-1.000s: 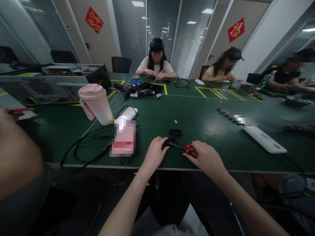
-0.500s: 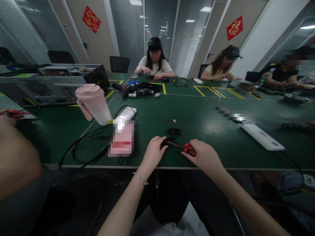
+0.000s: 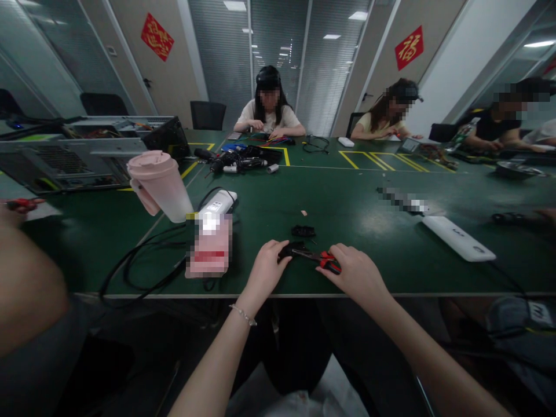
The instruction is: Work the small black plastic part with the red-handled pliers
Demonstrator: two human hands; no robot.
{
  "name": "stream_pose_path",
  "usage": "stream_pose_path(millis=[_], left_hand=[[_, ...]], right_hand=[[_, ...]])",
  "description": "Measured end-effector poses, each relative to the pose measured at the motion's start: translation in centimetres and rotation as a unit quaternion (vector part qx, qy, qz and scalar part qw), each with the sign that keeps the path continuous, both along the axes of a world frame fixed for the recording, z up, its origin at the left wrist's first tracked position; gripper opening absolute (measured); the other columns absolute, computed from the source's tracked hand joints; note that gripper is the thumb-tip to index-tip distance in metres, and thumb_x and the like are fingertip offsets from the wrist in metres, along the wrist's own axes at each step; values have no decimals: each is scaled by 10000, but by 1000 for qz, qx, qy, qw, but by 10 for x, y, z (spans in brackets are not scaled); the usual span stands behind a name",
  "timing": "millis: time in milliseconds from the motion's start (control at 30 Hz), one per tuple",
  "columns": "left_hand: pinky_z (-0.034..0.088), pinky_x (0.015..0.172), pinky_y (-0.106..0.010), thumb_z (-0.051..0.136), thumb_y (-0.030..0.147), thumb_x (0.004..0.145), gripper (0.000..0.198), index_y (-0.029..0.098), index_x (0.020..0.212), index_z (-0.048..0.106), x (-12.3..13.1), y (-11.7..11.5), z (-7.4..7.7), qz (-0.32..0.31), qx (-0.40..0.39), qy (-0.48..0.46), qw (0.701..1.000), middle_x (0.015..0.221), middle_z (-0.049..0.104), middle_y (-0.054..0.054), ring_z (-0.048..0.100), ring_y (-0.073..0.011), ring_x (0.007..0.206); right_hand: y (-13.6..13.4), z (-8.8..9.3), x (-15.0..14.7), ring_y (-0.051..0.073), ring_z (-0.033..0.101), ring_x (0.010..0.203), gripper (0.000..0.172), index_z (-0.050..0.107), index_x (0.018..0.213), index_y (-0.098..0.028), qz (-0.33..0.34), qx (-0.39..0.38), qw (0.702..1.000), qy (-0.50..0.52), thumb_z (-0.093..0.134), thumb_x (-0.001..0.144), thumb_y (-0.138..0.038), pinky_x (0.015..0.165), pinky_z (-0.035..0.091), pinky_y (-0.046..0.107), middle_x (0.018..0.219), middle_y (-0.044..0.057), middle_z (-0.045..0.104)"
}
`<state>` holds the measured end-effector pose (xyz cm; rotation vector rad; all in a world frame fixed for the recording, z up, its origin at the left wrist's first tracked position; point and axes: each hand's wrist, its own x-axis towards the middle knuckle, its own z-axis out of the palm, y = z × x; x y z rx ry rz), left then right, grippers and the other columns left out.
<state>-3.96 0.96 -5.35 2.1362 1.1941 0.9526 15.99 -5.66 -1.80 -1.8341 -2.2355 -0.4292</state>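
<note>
My left hand (image 3: 264, 267) rests on the green table (image 3: 356, 200) near its front edge, fingers closed on a small black part (image 3: 287, 251). My right hand (image 3: 354, 275) is closed round the red handles of a pair of pliers (image 3: 324, 260), whose jaws point left and meet the black part. A second small black piece (image 3: 303, 231) lies loose on the table just beyond both hands.
A pink lidded cup (image 3: 158, 184), a white power strip (image 3: 216, 204) and black cables (image 3: 143, 260) lie to the left. Another white power strip (image 3: 458, 238) is at the right. A computer case (image 3: 65, 153) stands far left. Other people sit around the table; someone's arm (image 3: 26, 278) is close at left.
My hands hold the same grip on the part and pliers. The view has shifted slightly, so everything sits a little further left and up.
</note>
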Motion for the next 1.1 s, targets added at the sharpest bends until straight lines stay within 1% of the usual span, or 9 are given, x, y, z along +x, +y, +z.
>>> stream_pose_path(millis=[167, 367, 533, 733, 933, 1100], left_hand=[[470, 766, -305, 586, 151, 767, 333, 166, 1100, 579, 0, 1, 0, 3, -20, 5, 1000, 898, 566, -38, 546, -152, 787], [467, 768, -294, 588, 146, 763, 343, 164, 1105, 579, 1, 1, -1, 3, -16, 6, 1000, 916, 570, -39, 546, -148, 788], [472, 748, -290, 589, 155, 761, 338, 166, 1099, 583, 0, 1, 0, 5, -13, 6, 1000, 903, 571, -31, 543, -139, 751], [473, 754, -298, 585, 161, 765, 338, 172, 1103, 579, 0, 0, 2, 3, -14, 8, 1000, 896, 570, -30, 542, -144, 758], [476, 750, -302, 582, 168, 769, 327, 174, 1096, 583, 0, 1, 2, 5, -16, 4, 1000, 882, 568, -32, 545, -145, 752], [471, 769, -311, 589, 155, 761, 338, 169, 1099, 582, 0, 1, 1, 4, -16, 7, 1000, 890, 568, -34, 550, -153, 786]], right_hand=[[0, 1, 0, 165, 511, 655, 293, 496, 780, -190, -7, -13, 1000, 8, 509, 780, -483, 577, 338, 278, 762, 44, 565], [1, -1, 1, 169, 512, 661, 300, 498, 790, -191, -5, -9, 1000, 4, 516, 773, -490, 581, 337, 282, 763, 42, 563], [1, -1, 2, 163, 509, 659, 299, 494, 780, -192, 0, -3, 1000, 16, 508, 778, -491, 580, 332, 278, 765, 45, 564], [1, -2, 3, 167, 505, 666, 285, 494, 782, -196, 6, 2, 1000, 8, 511, 780, -480, 587, 332, 285, 772, 47, 565], [1, -2, 1, 157, 505, 644, 285, 484, 767, -196, -3, -11, 999, 31, 511, 777, -479, 570, 335, 275, 746, 32, 555], [2, -2, 2, 165, 496, 654, 274, 490, 779, -193, 3, -3, 1000, 10, 525, 773, -465, 583, 336, 283, 763, 42, 562]])
